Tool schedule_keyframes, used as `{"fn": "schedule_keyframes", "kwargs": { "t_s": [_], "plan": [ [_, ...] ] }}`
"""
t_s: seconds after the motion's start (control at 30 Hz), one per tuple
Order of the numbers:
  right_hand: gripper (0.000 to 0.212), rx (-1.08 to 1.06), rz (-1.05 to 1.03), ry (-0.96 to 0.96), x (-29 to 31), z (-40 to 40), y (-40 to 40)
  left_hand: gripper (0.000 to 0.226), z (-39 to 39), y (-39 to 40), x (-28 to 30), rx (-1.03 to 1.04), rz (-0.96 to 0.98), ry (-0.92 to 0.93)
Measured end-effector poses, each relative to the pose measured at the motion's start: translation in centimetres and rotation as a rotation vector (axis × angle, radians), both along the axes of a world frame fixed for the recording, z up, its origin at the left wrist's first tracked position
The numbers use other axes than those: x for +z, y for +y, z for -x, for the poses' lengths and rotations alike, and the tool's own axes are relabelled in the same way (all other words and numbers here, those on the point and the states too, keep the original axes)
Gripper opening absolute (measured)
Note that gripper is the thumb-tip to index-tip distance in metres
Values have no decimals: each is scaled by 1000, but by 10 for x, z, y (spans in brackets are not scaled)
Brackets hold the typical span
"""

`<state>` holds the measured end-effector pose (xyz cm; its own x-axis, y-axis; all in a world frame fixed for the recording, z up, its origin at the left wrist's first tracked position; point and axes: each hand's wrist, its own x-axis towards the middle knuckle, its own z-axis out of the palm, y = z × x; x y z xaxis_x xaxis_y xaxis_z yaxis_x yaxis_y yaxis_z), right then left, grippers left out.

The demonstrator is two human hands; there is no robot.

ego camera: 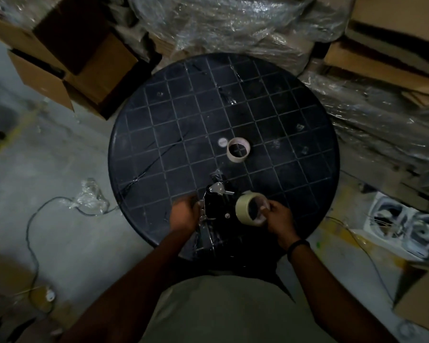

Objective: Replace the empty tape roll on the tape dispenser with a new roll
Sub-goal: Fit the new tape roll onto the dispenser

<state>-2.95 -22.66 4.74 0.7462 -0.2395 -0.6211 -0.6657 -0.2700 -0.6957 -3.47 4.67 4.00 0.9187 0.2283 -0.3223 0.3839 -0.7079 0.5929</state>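
Right hand (pixel 279 216) pinches the near rim of a pale yellow roll of tape (pixel 250 208), fingers curled round its edge, holding it tilted on its side just above the table and just beside the dispenser. Left hand (pixel 185 214) grips the left side of the black handheld tape dispenser (pixel 217 206), fingers wrapped round it by the metal fittings — the dispenser rests at the near edge of the table, its silver wing-shaped tab pointing away from the person. A black band (pixel 298 245) sits on the right wrist. Further out, near the table's centre, an empty whitish cardboard tape core (pixel 238 149) stands alone, well apart from both hands, with a small pale round disc (pixel 222 142) just beside it on the left. All on a round black table with a pale grid pattern (pixel 174 120). Around it: brown cardboard boxes (pixel 84 70) to the left, crumpled clear plastic wrap (pixel 233 26) behind, a dark cable (pixel 32 233) on the grey floor — dim light throughout.
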Motion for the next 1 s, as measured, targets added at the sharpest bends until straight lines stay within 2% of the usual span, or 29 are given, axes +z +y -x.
{"fn": "schedule_keyframes", "kwargs": {
  "t_s": [0.1,0.23,0.4,0.53,0.63,0.77,0.87,1.0],
  "plan": [
    [15,149,-38,-62,4,-8,18,32,-17,-2,4,-54,-44,107],
    [25,281,-75,-140,6,-15,50,38,-30,-10,2,-132,-169,195],
    [25,398,-89,-105,12,-40,84,21,-43,-11,2,-190,-279,259],
    [28,429,-45,-26,9,-55,91,20,-47,-7,-5,-140,-300,291],
    [30,485,5,-9,7,-62,87,23,-49,-12,-3,-33,-270,319],
    [35,509,46,13,0,-56,80,32,-45,7,-12,211,-98,369],
    [37,498,8,53,-10,-46,72,28,-40,24,-18,92,-79,421],
    [26,319,-72,-52,-18,-34,60,39,-34,25,-11,-67,-8,351]
  ]
}}
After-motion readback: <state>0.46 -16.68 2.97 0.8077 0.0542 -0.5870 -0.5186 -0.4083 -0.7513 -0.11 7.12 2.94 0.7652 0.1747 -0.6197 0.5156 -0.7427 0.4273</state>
